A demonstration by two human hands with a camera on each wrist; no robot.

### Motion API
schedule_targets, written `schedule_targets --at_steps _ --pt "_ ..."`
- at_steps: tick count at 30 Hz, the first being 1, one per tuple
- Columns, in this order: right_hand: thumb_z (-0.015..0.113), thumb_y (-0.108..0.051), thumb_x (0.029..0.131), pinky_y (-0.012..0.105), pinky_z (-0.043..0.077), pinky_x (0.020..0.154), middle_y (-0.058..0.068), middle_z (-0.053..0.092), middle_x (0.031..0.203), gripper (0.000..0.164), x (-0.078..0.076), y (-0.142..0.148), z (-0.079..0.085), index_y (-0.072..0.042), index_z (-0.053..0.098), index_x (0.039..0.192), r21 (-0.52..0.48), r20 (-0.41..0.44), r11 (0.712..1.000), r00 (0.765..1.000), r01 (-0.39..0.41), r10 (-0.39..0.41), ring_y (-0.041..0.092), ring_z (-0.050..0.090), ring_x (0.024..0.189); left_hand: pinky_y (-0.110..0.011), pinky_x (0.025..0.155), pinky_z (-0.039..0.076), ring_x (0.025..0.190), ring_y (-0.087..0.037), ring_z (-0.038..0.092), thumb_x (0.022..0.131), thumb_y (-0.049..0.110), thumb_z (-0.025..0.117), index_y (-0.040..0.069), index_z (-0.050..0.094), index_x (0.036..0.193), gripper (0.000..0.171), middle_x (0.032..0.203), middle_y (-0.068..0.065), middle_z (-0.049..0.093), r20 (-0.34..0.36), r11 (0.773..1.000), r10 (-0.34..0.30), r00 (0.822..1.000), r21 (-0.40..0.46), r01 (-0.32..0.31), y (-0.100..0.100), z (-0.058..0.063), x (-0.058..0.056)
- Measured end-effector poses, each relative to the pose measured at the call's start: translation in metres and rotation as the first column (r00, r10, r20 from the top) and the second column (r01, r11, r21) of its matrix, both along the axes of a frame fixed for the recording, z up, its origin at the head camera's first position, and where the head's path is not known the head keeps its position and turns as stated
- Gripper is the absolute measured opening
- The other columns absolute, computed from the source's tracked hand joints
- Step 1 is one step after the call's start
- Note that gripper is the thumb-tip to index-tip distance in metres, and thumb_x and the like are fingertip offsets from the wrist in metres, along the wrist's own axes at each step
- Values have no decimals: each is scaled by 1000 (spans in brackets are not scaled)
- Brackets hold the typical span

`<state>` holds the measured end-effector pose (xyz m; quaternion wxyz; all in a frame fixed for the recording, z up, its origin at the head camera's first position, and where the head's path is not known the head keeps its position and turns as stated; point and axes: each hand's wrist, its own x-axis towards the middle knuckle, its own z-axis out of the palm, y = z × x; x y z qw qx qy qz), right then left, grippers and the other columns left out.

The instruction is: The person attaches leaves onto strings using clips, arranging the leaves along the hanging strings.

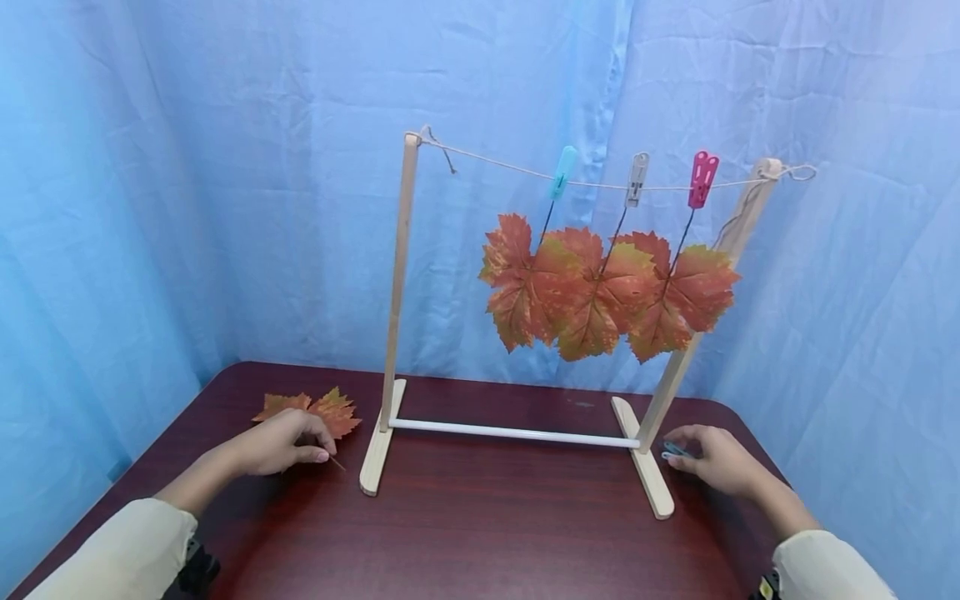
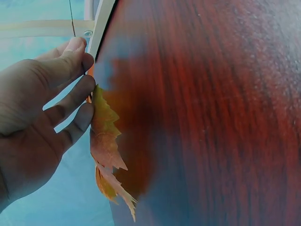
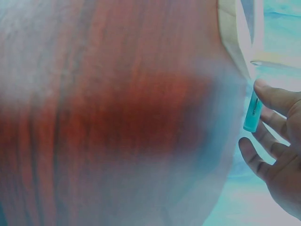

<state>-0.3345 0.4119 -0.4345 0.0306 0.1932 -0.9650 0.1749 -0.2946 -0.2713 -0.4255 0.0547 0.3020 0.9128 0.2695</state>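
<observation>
At the table's left, my left hand point(image 1: 288, 442) pinches the thin stem point(image 1: 337, 462) of an orange and yellow artificial leaf point(image 1: 335, 412). In the left wrist view the leaf point(image 2: 106, 136) hangs below the fingertips, close to the tabletop. Over on the right, beside the rack's foot, my right hand point(image 1: 712, 458) holds a teal clothespin point(image 1: 675, 451) between thumb and fingers. The right wrist view shows this clothespin point(image 3: 253, 113) under the thumb, with the little finger spread apart from it.
A wooden rack with a white crossbar point(image 1: 510, 431) stands on the dark red table point(image 1: 480, 533). From its string point(image 1: 495, 160) hang three similar leaves point(image 1: 592, 308), clipped by a teal clothespin point(image 1: 564, 171), a grey clothespin point(image 1: 637, 177) and a pink clothespin point(image 1: 702, 178). Blue curtains surround the table.
</observation>
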Motion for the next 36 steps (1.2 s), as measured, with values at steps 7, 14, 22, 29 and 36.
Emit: schedule_targets --at_steps 7,14,22,29,36 --pt "80 -25 91 38 55 76 -5 71 101 29 6 -6 16 -11 74 116 -12 -6 998 998 -69 69 18 67 94 -28 71 52 78 -2 60 98 14 70 15 77 102 8 94 10 70 -49 999 35 998 7 -34 -1 10 3" --pt "79 -24 92 33 54 74 -7 70 99 29 16 -19 29 -10 75 116 -32 -19 991 991 -131 130 12 65 92 -28 72 54 82 -3 63 97 10 71 14 78 100 9 95 4 74 -102 999 35 994 23 -33 -1 20 4" --pt "77 -21 94 29 54 72 -1 71 106 36 27 -41 41 -3 70 123 -76 55 976 976 -205 209 9 66 92 -28 75 54 85 -3 63 98 17 71 24 77 98 9 94 14 71 -125 998 66 990 23 -64 2 31 6" --pt "75 -23 95 29 56 74 -6 71 104 33 30 -62 46 -6 70 123 -83 64 963 962 -258 264 8 66 92 -28 76 54 88 -3 65 98 18 71 24 78 100 9 98 9 74 -129 998 49 990 52 -43 9 38 7" --pt "75 -20 95 29 56 74 -10 70 101 29 33 -83 56 -10 71 122 -91 62 954 955 -285 291 6 65 87 -29 75 54 88 -5 65 97 20 73 24 79 101 9 98 11 74 -113 991 73 991 123 -59 20 47 11"
